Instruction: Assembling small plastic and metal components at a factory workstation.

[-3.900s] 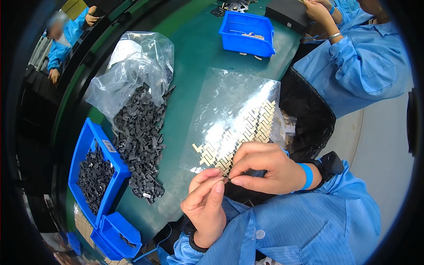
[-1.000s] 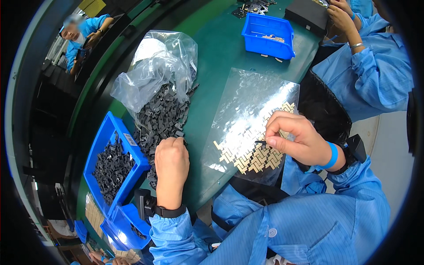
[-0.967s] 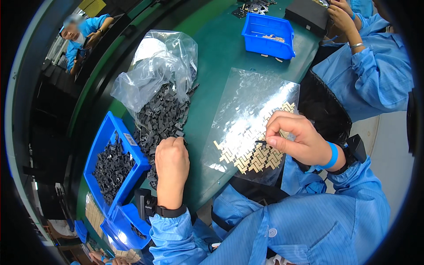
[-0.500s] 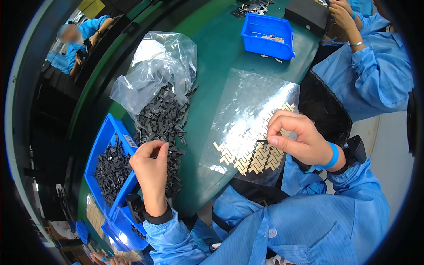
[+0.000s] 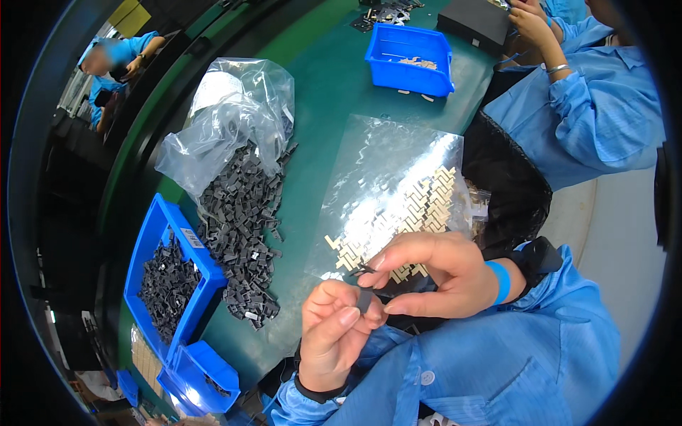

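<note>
My left hand (image 5: 334, 334) is raised near my chest, its fingers pinched on a small dark grey part (image 5: 363, 301). My right hand (image 5: 433, 273) is right beside it, holding a tiny thin piece (image 5: 361, 270) between thumb and forefinger just above the grey part. Under my hands lies a clear plastic sheet (image 5: 391, 177) carrying rows of small pale angled stickers (image 5: 412, 213). A loose pile of dark grey parts (image 5: 245, 227) lies on the green table (image 5: 327, 85) to the left of the sheet.
A blue bin (image 5: 170, 280) of grey parts stands left of the pile, with a smaller blue bin (image 5: 199, 380) below it. A crumpled clear bag (image 5: 227, 121) lies behind the pile. Another blue bin (image 5: 408, 60) stands far back. A person in blue (image 5: 582, 106) works at right.
My left hand left the parts pile, rose toward my chest with a grey part and met my right hand, which lifted off the sticker sheet with a small piece.
</note>
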Demonstrator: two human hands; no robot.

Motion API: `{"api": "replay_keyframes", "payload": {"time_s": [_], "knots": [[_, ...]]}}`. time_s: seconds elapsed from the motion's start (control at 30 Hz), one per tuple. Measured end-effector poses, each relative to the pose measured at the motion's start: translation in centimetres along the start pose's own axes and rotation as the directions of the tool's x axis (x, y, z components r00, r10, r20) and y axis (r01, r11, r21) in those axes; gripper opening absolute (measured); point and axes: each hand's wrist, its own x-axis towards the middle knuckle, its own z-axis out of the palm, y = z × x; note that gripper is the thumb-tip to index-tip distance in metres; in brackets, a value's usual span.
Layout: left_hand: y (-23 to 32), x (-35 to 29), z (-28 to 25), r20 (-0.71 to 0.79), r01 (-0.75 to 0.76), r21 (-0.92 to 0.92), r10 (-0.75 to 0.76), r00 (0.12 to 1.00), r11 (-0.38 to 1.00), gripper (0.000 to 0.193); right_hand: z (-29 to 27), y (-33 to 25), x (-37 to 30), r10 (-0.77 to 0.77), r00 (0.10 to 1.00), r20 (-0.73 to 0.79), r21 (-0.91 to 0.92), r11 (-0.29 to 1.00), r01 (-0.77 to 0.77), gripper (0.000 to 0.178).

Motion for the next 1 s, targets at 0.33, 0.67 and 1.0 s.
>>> {"api": "replay_keyframes", "payload": {"time_s": [0.33,0.67,1.0], "knots": [[-1.5,0.0,0.5,-0.091,-0.103,0.102,0.113,0.989,0.989,0.015,0.4,0.7,-0.9,-0.002,0.998,-0.06,-0.079,0.997,-0.003,0.032],[-2.7,-0.8,0.6,-0.052,-0.296,0.582,0.398,0.916,0.757,0.03,0.5,1.2,-1.1,0.026,0.998,-0.056,-0.074,0.997,-0.03,0.036],[-2.9,-0.7,0.2,-0.123,-0.312,0.433,0.399,0.909,0.846,0.026,1.0,1.7,-1.7,0.133,0.979,-0.154,0.092,0.988,-0.12,0.011]]}}
